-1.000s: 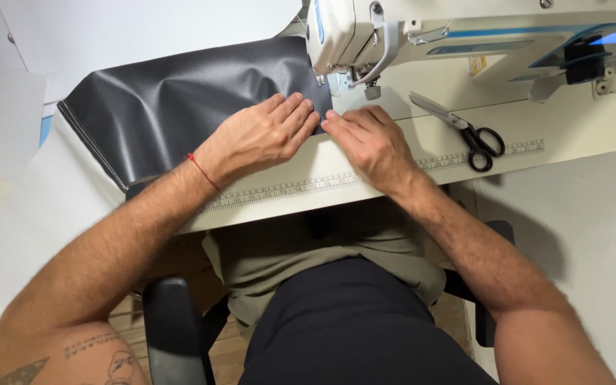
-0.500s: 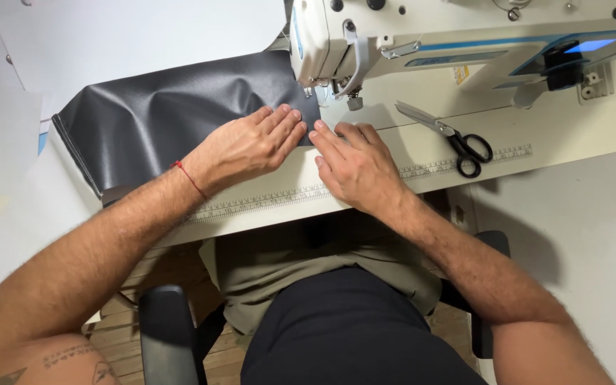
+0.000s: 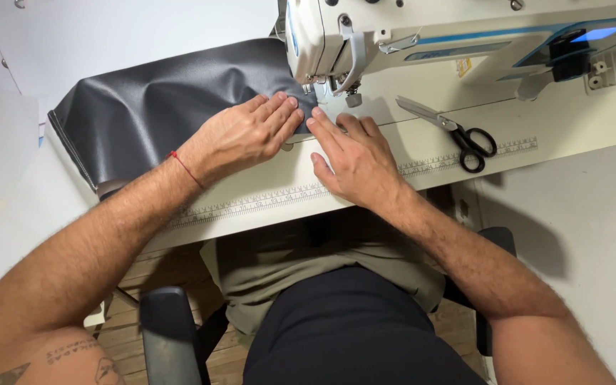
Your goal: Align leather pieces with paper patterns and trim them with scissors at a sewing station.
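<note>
dark sheet pinned flat right at the needle

the dark grey sheet (image 3: 172, 107) lies on the bench (image 3: 408, 153) with its long axis running left to right: the bulk spreads and billows off to the left, hanging over the bench's left end, while its right end narrows in under the head of the white sewing machine (image 3: 422, 36). the near edge of that end lies directly under the fingers, and the presser foot (image 3: 329, 89) stands just beyond them, away from the person.

the left hand (image 3: 240, 135) rests palm down on the sheet, its fingers (image 3: 279, 114) straight and together, pressing flat and not curled round anything. the right hand (image 3: 354, 157) lies just beside it, also flat and uncurled, its fingertips at the sheet's right edge and its heel on the bare bench. the two sets of fingertips nearly touch. the right hand looks slightly nearer the foot, though the margin is small.

the sheet looks smooth and faintly glossy, like coated fabric or thin faux leather, with soft rolling folds and a thin pale line along its left edge. whether the needle is down in it cannot be told.

black-handled scissors (image 3: 458, 132) lie well to the right, apart from both hands, above a printed ruler strip (image 3: 265, 199) along the bench's near edge.
</note>
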